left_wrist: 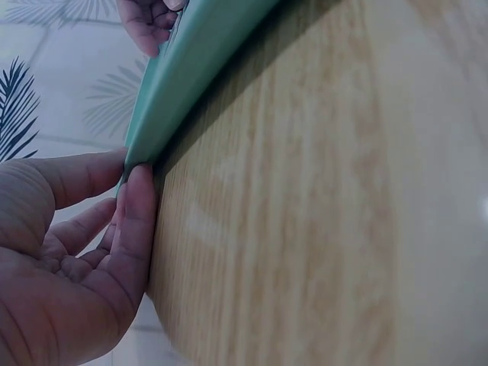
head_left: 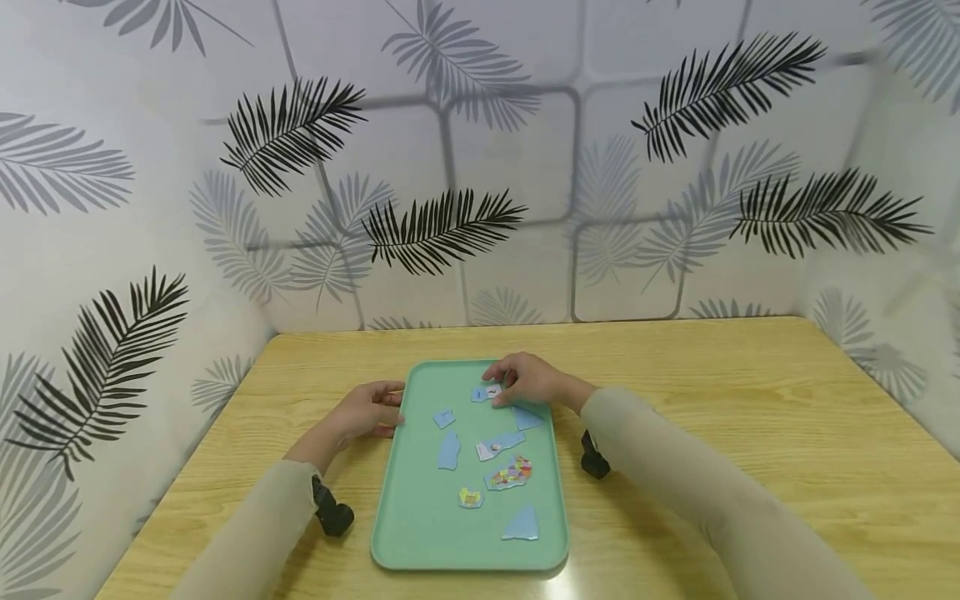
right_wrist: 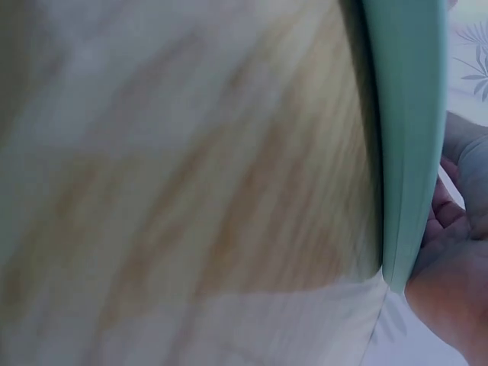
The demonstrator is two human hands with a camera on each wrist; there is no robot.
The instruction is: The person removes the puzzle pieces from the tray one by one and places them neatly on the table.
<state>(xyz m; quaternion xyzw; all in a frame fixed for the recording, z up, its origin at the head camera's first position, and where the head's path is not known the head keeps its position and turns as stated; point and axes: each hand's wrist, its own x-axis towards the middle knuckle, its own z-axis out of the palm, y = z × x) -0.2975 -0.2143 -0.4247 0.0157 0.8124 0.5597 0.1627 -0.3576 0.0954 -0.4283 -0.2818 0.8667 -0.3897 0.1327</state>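
A green tray (head_left: 420, 533) lies on the table, holding several irregular, mostly light-blue puzzle pieces. My left hand (head_left: 369, 410) grips the tray's left edge, its thumb and fingers pinching the rim in the left wrist view. Over the tray's far right part, my right hand (head_left: 531, 379) pinches a small white-and-blue puzzle piece (head_left: 492, 392) between thumb and fingers. Against that one's left side sits a small blue piece (head_left: 478, 395). A blue triangular piece (head_left: 527, 418) lies just below the right hand. In the right wrist view, the tray wall partly hides the right hand's fingers.
Other pieces are spread over the tray: a small blue one (head_left: 444, 418), a long blue one (head_left: 448, 451), a blue-and-white strip (head_left: 498, 447), a multicoloured one (head_left: 510, 473), a yellow one (head_left: 471, 498) and a blue triangle (head_left: 522, 525). Leaf-patterned walls enclose the wooden table (head_left: 675, 400).
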